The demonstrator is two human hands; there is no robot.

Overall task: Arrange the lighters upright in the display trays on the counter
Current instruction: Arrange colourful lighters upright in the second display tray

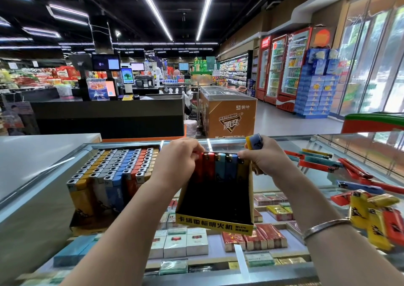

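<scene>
Lighters (218, 165) standing in the tray's (215, 221) back row, steadied by left hand (175, 161) fingers; right hand (261, 156) pinches the row (spare lighter (254, 141) clasped) to keep it upright.

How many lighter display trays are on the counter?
2. A full tray stands at the left. A nearly empty tray sits in the middle, between both hands, with one row of lighters at its back.
</scene>
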